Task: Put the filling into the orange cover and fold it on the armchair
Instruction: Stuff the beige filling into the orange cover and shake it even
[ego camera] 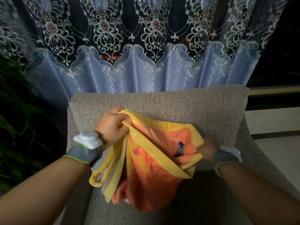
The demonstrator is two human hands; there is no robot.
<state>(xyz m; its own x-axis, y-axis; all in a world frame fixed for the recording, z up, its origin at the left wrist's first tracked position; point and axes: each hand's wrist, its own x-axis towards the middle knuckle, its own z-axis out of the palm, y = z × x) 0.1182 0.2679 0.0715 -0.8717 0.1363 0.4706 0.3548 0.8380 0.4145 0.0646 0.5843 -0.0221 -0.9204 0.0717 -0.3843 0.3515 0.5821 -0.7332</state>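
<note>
both hands [113,125] grip bunched orange cover [151,159]

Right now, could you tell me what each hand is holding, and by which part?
Both hold the orange cover: the left hand grips its yellow border at the top, the right hand its right edge, fingers hidden behind the cloth.

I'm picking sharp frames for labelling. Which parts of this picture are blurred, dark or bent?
Head view: the right hand is smeared by motion blur, half hidden behind the cover; the left hand is sharp, gripping its yellow edge. The plant at left is nearly black. The wide lens bows the curtain outward and blurs its edges. The armchair is evenly lit.
</note>
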